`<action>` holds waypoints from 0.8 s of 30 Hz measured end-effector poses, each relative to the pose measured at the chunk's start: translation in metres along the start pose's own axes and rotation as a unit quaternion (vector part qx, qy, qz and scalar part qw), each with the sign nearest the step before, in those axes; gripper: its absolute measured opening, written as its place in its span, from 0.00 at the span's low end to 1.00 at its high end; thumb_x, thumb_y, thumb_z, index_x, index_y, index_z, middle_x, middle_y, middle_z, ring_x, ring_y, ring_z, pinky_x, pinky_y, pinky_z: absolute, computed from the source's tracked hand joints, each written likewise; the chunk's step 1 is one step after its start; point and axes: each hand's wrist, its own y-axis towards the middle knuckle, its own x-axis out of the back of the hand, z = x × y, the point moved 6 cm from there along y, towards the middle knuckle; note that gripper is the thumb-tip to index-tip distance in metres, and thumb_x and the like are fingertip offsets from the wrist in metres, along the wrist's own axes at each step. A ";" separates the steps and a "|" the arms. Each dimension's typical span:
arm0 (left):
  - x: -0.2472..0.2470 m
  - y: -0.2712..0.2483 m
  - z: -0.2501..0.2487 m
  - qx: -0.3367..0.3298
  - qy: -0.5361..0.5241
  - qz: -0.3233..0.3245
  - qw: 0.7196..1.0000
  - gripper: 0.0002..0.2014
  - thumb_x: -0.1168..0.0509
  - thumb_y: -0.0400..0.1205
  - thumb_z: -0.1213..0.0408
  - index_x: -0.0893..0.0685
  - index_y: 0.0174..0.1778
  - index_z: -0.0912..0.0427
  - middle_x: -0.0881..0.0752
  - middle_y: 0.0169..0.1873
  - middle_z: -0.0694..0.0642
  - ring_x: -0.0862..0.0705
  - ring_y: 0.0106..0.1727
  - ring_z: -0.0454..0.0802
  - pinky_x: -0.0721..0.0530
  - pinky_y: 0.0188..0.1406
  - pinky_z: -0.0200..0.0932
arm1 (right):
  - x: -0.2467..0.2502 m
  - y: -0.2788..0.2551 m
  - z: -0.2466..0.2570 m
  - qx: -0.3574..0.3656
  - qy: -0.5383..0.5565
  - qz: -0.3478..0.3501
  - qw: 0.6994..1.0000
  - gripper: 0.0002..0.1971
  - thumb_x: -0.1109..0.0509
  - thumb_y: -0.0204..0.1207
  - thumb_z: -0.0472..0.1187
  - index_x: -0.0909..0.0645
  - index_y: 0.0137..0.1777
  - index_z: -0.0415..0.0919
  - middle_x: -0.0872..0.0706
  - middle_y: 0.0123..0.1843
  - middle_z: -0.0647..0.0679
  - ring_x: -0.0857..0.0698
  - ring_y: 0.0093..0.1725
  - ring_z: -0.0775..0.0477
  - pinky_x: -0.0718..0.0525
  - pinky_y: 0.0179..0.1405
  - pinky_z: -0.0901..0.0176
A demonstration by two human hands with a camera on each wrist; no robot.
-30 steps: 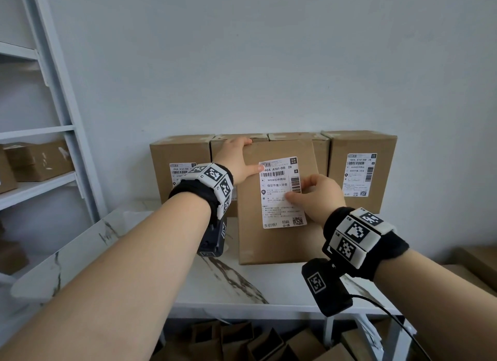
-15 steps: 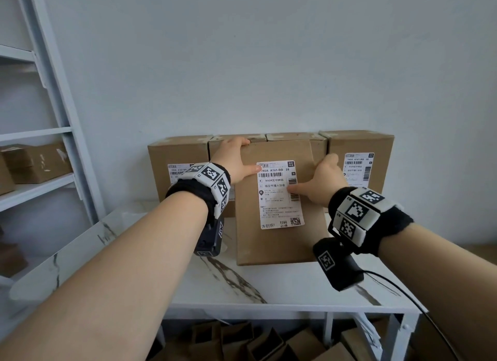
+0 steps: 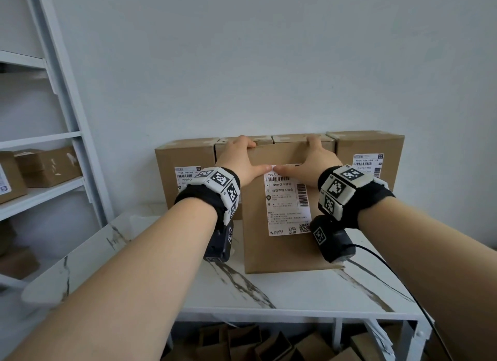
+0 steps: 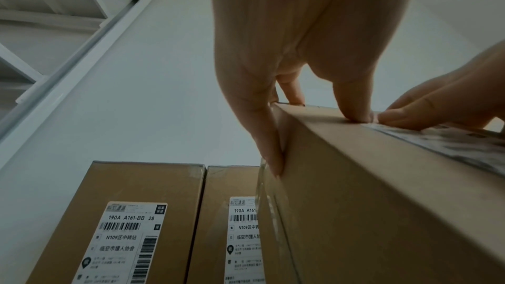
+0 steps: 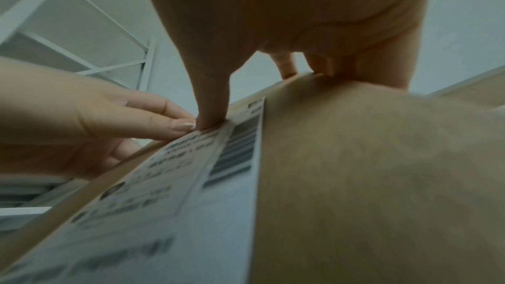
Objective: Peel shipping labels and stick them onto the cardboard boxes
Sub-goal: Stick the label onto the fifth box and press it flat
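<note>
Box: brown cardboard box (image 3: 282, 247) stands upright at the front of the white marble-patterned table (image 3: 269, 293), just before a row of four like boxes against the wall.
Label: white printed shipping label (image 3: 289, 202) lies flat on the box's front face, its top edge under both thumbs.
Left hand: left hand (image 3: 242, 159) grips the box's top left corner, fingers curled over the top, thumb pressed on the label's upper edge.
Right hand: right hand (image 3: 316, 161) grips the top edge likewise, thumb tip meeting the left one.
Doing it well: I judge this the pressing-down step; thumbs should sweep outward and downward from the middle, firmly, so that no bubble or lifted corner remains.
Change: half a second ago the right hand lay lower, fingers on the label's barcode; now it has gone up to the top edge.
</note>
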 end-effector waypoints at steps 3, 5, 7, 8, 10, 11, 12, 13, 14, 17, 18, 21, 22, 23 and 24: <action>-0.001 0.001 -0.003 0.009 0.010 -0.021 1.000 0.32 0.26 0.71 0.45 0.28 0.66 0.56 0.26 0.66 0.55 0.24 0.64 0.50 0.29 0.55 0.39 | 0.001 0.004 -0.002 0.005 -0.012 -0.005 1.000 0.46 0.27 0.67 0.62 0.44 0.79 0.45 0.19 0.60 0.43 0.19 0.46 0.44 0.23 0.37 0.59; -0.001 0.001 -0.006 0.015 0.013 -0.027 0.999 0.32 0.26 0.70 0.44 0.28 0.64 0.56 0.26 0.65 0.55 0.23 0.62 0.50 0.30 0.52 0.39 | 0.005 0.006 -0.005 0.009 -0.012 -0.007 1.000 0.41 0.28 0.70 0.59 0.42 0.78 0.46 0.20 0.66 0.42 0.17 0.56 0.41 0.25 0.42 0.58; -0.001 0.002 -0.005 0.016 0.008 -0.027 0.999 0.31 0.26 0.71 0.46 0.27 0.64 0.56 0.26 0.65 0.55 0.23 0.62 0.51 0.30 0.52 0.39 | 0.009 0.007 -0.008 0.013 -0.008 -0.008 1.000 0.37 0.29 0.73 0.55 0.40 0.78 0.46 0.21 0.68 0.42 0.18 0.61 0.40 0.26 0.45 0.59; -0.001 0.003 -0.005 0.015 0.003 -0.026 1.000 0.30 0.26 0.71 0.47 0.27 0.64 0.56 0.26 0.65 0.55 0.23 0.63 0.51 0.31 0.53 0.39 | 0.010 0.008 -0.009 0.018 -0.008 -0.008 1.000 0.35 0.29 0.74 0.54 0.39 0.78 0.47 0.21 0.69 0.42 0.19 0.62 0.40 0.27 0.45 0.60; -0.001 0.004 -0.002 0.012 -0.008 -0.024 1.000 0.28 0.26 0.72 0.48 0.26 0.64 0.56 0.26 0.66 0.56 0.24 0.64 0.52 0.31 0.54 0.39 | 0.011 0.010 -0.012 0.027 -0.011 -0.007 1.000 0.33 0.30 0.76 0.53 0.39 0.78 0.47 0.22 0.71 0.43 0.19 0.64 0.39 0.26 0.46 0.60; -0.001 0.004 -0.001 0.010 -0.012 -0.023 1.000 0.28 0.27 0.73 0.49 0.26 0.64 0.56 0.26 0.67 0.56 0.24 0.64 0.52 0.31 0.55 0.39 | 0.011 0.010 -0.013 0.030 -0.011 -0.006 0.999 0.33 0.31 0.76 0.52 0.39 0.78 0.48 0.23 0.71 0.42 0.20 0.64 0.38 0.25 0.47 0.58; -0.001 0.004 0.000 0.009 -0.016 -0.023 1.000 0.27 0.27 0.73 0.50 0.25 0.64 0.56 0.26 0.67 0.55 0.24 0.65 0.52 0.31 0.56 0.39 | 0.012 0.010 -0.013 0.032 -0.011 -0.006 0.999 0.32 0.31 0.76 0.51 0.39 0.78 0.48 0.23 0.71 0.42 0.20 0.64 0.37 0.24 0.47 0.55; -0.001 0.003 0.000 0.007 -0.018 -0.023 1.000 0.27 0.27 0.73 0.50 0.25 0.64 0.56 0.26 0.67 0.55 0.24 0.66 0.52 0.30 0.57 0.39 | 0.012 0.011 -0.014 0.034 -0.010 -0.005 0.999 0.32 0.31 0.77 0.51 0.39 0.78 0.48 0.23 0.71 0.41 0.20 0.64 0.36 0.22 0.48 0.53; -0.001 0.003 0.000 0.003 -0.018 -0.024 1.000 0.27 0.26 0.73 0.50 0.25 0.64 0.55 0.26 0.67 0.55 0.24 0.66 0.51 0.30 0.59 0.40 | 0.012 0.010 -0.014 0.036 -0.011 -0.003 0.999 0.33 0.31 0.77 0.50 0.39 0.79 0.49 0.23 0.71 0.41 0.20 0.64 0.36 0.20 0.49 0.50; -0.001 0.001 0.001 -0.007 -0.009 -0.016 1.000 0.31 0.25 0.71 0.50 0.26 0.66 0.55 0.27 0.68 0.55 0.26 0.68 0.51 0.30 0.65 0.42 | 0.013 0.009 -0.015 0.046 -0.019 0.004 0.999 0.35 0.30 0.76 0.50 0.41 0.80 0.49 0.23 0.72 0.41 0.20 0.65 0.36 0.18 0.52 0.48; -0.001 0.000 0.001 -0.008 -0.002 -0.008 1.000 0.33 0.24 0.69 0.49 0.27 0.68 0.55 0.28 0.69 0.55 0.26 0.69 0.51 0.30 0.66 0.42 | 0.013 0.009 -0.015 0.050 -0.021 0.008 0.998 0.36 0.29 0.75 0.50 0.42 0.80 0.49 0.23 0.72 0.41 0.20 0.65 0.36 0.18 0.51 0.48; -0.003 -0.004 -0.002 -0.002 0.018 0.024 1.000 0.43 0.20 0.64 0.49 0.32 0.72 0.56 0.31 0.71 0.56 0.28 0.70 0.51 0.30 0.68 0.43 | 0.012 0.007 -0.018 0.061 -0.021 0.023 0.998 0.44 0.25 0.70 0.51 0.46 0.82 0.50 0.27 0.75 0.44 0.22 0.67 0.38 0.19 0.53 0.49; -0.004 -0.006 -0.003 0.002 0.026 0.037 0.999 0.46 0.19 0.62 0.48 0.34 0.73 0.56 0.33 0.71 0.57 0.28 0.71 0.52 0.30 0.68 0.45 | 0.011 0.006 -0.019 0.062 -0.019 0.031 0.997 0.47 0.23 0.68 0.51 0.48 0.82 0.50 0.28 0.77 0.45 0.23 0.69 0.39 0.20 0.56 0.50; -0.005 -0.007 -0.004 0.006 0.036 0.050 0.998 0.49 0.19 0.61 0.48 0.37 0.75 0.56 0.35 0.72 0.57 0.28 0.71 0.53 0.29 0.68 0.46 | 0.010 0.005 -0.020 0.061 -0.017 0.039 0.997 0.51 0.21 0.66 0.51 0.50 0.83 0.51 0.30 0.78 0.46 0.24 0.71 0.39 0.21 0.58 0.51; -0.007 -0.008 -0.005 0.010 0.046 0.063 0.997 0.52 0.19 0.60 0.47 0.39 0.76 0.56 0.37 0.73 0.58 0.28 0.71 0.54 0.27 0.67 0.47 | 0.009 0.004 -0.021 0.061 -0.015 0.046 0.997 0.54 0.20 0.64 0.51 0.52 0.83 0.52 0.30 0.78 0.46 0.25 0.72 0.40 0.22 0.60 0.52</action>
